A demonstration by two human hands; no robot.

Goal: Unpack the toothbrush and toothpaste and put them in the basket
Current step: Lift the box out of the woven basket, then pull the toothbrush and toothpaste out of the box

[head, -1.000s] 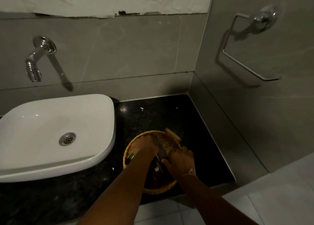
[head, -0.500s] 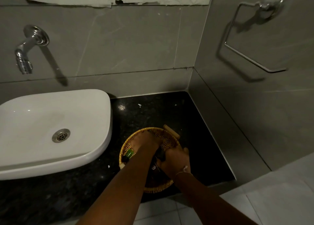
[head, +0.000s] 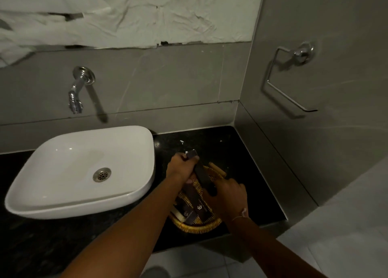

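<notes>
Toothbrush packaging, a long dark slim carton (head: 202, 173), is now lifting out of the round woven wicker basket (head: 197, 227) where both hands were rummaging a moment ago, so unpacking is probably beginning. Its long axis is slanting from far-left down to near-right. The left hand (head: 180, 168) is pinching its far end; the right hand (head: 227, 194) is clasping its near end above the basket.
</notes>
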